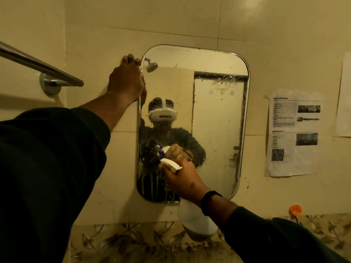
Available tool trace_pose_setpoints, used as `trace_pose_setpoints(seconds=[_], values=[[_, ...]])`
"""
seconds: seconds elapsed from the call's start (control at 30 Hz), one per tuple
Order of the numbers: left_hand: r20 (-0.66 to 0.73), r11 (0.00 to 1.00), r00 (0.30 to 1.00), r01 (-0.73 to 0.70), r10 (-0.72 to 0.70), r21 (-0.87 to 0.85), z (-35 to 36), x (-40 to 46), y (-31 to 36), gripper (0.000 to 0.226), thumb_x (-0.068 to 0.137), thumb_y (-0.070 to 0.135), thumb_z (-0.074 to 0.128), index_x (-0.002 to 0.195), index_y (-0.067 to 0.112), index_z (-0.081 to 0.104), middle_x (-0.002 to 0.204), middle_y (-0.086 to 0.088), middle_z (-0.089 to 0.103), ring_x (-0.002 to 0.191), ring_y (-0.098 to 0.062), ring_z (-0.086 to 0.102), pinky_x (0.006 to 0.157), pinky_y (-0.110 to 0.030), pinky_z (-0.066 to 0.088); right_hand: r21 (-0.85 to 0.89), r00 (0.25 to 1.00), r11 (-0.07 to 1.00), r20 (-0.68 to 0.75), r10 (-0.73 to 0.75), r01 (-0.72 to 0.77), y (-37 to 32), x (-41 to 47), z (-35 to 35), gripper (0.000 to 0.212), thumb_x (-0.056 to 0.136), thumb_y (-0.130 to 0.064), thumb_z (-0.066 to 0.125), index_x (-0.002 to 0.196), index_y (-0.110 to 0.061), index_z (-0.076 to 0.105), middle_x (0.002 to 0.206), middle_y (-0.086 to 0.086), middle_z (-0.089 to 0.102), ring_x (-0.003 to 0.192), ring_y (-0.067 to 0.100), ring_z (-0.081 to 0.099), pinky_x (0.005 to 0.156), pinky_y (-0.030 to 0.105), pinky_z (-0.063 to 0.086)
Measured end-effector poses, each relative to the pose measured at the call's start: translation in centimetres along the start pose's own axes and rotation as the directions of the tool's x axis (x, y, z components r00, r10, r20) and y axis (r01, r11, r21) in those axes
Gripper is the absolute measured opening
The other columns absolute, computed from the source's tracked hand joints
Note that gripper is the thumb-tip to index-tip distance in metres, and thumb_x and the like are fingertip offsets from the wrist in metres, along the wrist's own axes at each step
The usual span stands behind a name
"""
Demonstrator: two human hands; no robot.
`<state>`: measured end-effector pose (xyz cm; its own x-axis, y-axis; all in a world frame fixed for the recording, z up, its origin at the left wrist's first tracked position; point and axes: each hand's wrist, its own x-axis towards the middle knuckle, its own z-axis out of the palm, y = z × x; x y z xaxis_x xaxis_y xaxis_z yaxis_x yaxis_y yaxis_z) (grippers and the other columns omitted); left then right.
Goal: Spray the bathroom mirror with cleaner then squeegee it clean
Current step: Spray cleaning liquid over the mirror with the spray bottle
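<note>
Right now the right hand [182,179] is wrapped round the neck and trigger of a white spray bottle [197,219], fingers curled on the trigger head, black band on the wrist. Nozzle points up-left at the lower left of the mirror [214,114], very close to the glass; bottle's long axis runs tilted, base down-right toward the person, head up-left toward the glass. Left hand [126,80] is up at the mirror's upper left edge, palm against the wall with fingers reaching over the rim, looks like bracing or steadying; can't tell if it actually grips the edge. Hands well apart. Mirror hangs upright on the tiled wall, long axis vertical, rounded corners, droplets across the top and streaks running down the lower left, so spraying looks partly done, right half drier. No squeegee in view. Risks, as judgement: spraying this close in one spot floods it and cleaner runs off the bottom edge onto the wall; overspray could wet the taped paper notice [293,133] just right of the mirror; left hand pressing the rim could shift the mirror. Towel bar [40,66] is off to the left.
</note>
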<state>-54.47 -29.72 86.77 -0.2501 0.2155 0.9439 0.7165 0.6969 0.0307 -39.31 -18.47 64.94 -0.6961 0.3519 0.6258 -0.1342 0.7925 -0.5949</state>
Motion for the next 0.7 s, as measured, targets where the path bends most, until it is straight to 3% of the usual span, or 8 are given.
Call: trace_pose_setpoints(seconds=[0.13, 0.27, 0.37, 0.5, 0.63, 0.7], values=[[-0.006, 1.000, 1.000, -0.003, 0.003, -0.010, -0.1, 0.0, -0.1, 0.031, 0.104, 0.020, 0.043, 0.123, 0.002, 0.059, 0.123, -0.022, 0.059, 0.115, -0.038, 0.058, 0.095, -0.046, 0.048, -0.060, 1.000, 0.998, -0.026, 0.009, -0.011, 0.2, 0.0, -0.4, 0.030, 0.096, -0.035, 0.057, 0.095, -0.007, 0.067, 0.085, 0.011, 0.070, 0.077, 0.027, 0.067, 0.071, 0.044, 0.059], [-0.004, 1.000, 1.000, -0.012, 0.012, 0.002, -0.1, 0.0, 0.0, 0.034, 0.104, 0.021, 0.042, 0.127, 0.001, 0.058, 0.127, -0.023, 0.058, 0.118, -0.039, 0.056, 0.097, -0.047, 0.047, -0.006, 0.994, 0.999, -0.104, 0.040, -0.040, 1.1, -0.5, -1.2, 0.024, 0.095, -0.033, 0.059, 0.099, -0.012, 0.069, 0.081, 0.000, 0.067, 0.072, 0.014, 0.064, 0.065, 0.026, 0.055], [-0.004, 1.000, 1.000, -0.010, 0.010, 0.009, -0.1, -0.1, 0.0, 0.034, 0.104, 0.021, 0.041, 0.125, 0.001, 0.059, 0.123, -0.023, 0.060, 0.113, -0.039, 0.058, 0.095, -0.047, 0.048, 0.073, 0.991, 0.995, -0.105, 0.082, -0.075, 1.9, -1.1, -1.8, 0.026, 0.096, -0.032, 0.058, 0.098, -0.009, 0.070, 0.079, 0.002, 0.069, 0.068, 0.012, 0.064, 0.061, 0.020, 0.052], [-0.005, 1.000, 1.000, -0.014, 0.014, 0.003, -0.1, -0.1, 0.0, 0.033, 0.104, 0.020, 0.042, 0.124, 0.000, 0.059, 0.120, -0.024, 0.061, 0.109, -0.039, 0.060, 0.093, -0.047, 0.049, 0.095, 0.982, 0.991, -0.156, 0.106, -0.092, 2.6, -1.6, -2.6, 0.025, 0.097, -0.029, 0.057, 0.099, -0.007, 0.071, 0.081, 0.006, 0.071, 0.070, 0.017, 0.067, 0.065, 0.027, 0.057], [0.001, 0.999, 1.000, -0.022, 0.022, 0.023, -0.2, -0.1, 0.1, 0.032, 0.104, 0.019, 0.042, 0.123, 0.000, 0.060, 0.120, -0.024, 0.061, 0.111, -0.040, 0.059, 0.093, -0.048, 0.049, 0.050, 0.973, 0.991, -0.191, 0.128, -0.121, 3.5, -1.7, -3.4, 0.025, 0.096, -0.032, 0.059, 0.096, -0.010, 0.070, 0.066, -0.006, 0.062, 0.052, 0.005, 0.056, 0.049, 0.013, 0.042], [0.008, 1.000, 1.000, -0.014, 0.013, 0.027, -0.2, 0.0, 0.1, 0.032, 0.104, 0.019, 0.042, 0.121, 0.000, 0.061, 0.117, -0.024, 0.062, 0.107, -0.040, 0.061, 0.090, -0.048, 0.050, 0.047, 0.968, 0.991, -0.214, 0.130, -0.122, 3.9, -1.7, -3.9, 0.024, 0.095, -0.033, 0.059, 0.096, -0.012, 0.070, 0.067, -0.008, 0.061, 0.054, 0.005, 0.055, 0.050, 0.012, 0.040]])
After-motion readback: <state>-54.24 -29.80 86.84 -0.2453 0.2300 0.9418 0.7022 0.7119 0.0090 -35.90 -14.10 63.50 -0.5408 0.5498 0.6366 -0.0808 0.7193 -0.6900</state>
